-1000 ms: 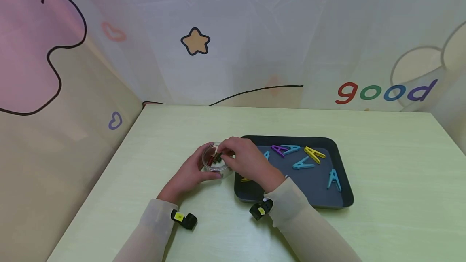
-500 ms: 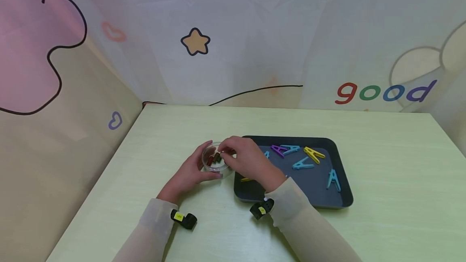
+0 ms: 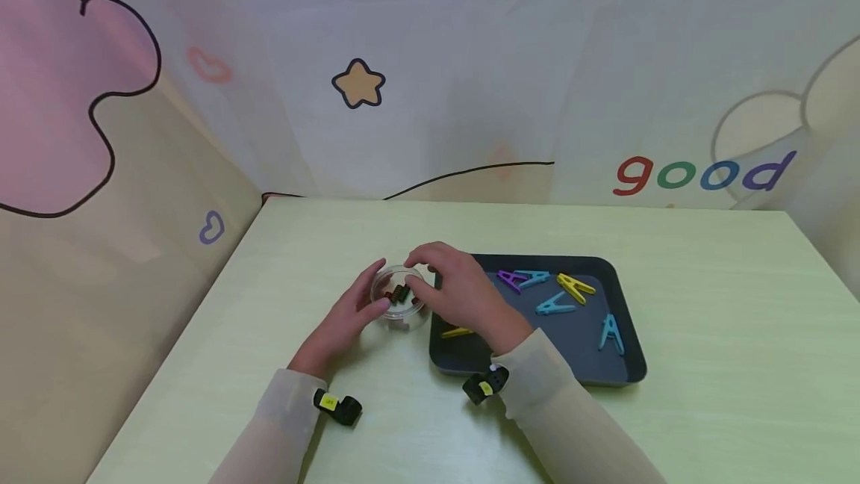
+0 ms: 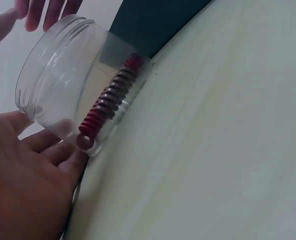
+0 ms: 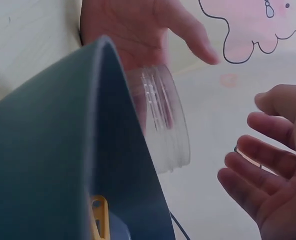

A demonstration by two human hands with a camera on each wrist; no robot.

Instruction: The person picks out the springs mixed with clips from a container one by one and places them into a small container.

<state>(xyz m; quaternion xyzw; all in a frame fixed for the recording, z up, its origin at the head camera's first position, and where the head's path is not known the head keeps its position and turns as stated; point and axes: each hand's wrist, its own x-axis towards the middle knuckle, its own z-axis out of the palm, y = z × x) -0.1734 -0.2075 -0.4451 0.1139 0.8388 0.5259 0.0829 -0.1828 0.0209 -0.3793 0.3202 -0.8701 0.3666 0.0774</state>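
A clear round plastic jar (image 4: 53, 80) without a lid stands on the table, left of the tray. Several small coil springs (image 4: 112, 96), red and dark, lie on its bottom. My left hand (image 3: 341, 323) is beside the jar, its fingers along the far left side and its thumb stretched out over the rim, off the wall. Over the jar's right edge hovers my right hand (image 3: 463, 290), fingers loosely bent and apart; nothing shows between them in the right wrist view.
Right of the jar sits a dark grey tray (image 3: 634, 353) with raised walls. Blue clothespins (image 3: 555, 304), a purple clothespin (image 3: 510, 280) and yellow clothespins (image 3: 575, 287) lie in it. A printed cloth backdrop (image 3: 457, 58) stands behind the table.
The right fingers have spread, and the dark springs lie lower in the jar. My left thumb has lifted from the jar's near side to above its rim. The view has shifted slightly.
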